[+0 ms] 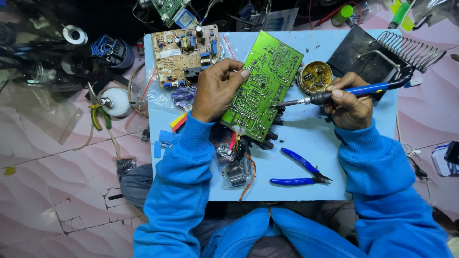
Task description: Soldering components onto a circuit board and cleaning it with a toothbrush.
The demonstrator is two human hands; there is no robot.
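**Both hands occupied at the solder side of a green board**

Left hand (216,91) is closed over the left edge of a green circuit board (263,86), which is held tilted with its track side up, fingers curled over the top and thumb beneath. Right hand (349,101) is wrapped in a pen-like grip around the blue handle of a soldering iron (334,94), whose tip is brought to the board's right edge, touching it or just short of it; contact cannot be told for certain.

Just beyond the right hand, between it and the board's upper corner, a round tin of flux or paste (315,77) is set, with a coiled iron stand (412,49) further out. Near the right wrist, blue-handled cutters (301,172) are laid on the light blue mat (306,138). Beyond the left hand a second, tan circuit board (186,53) is placed, and below the left wrist small bagged parts (235,167) are piled.

Risk is judged to lie in the hot tip: neighbouring tracks could be bridged if it slides, the left fingers are close enough to be burned if the board slips, and pads could be lifted by prolonged heat.
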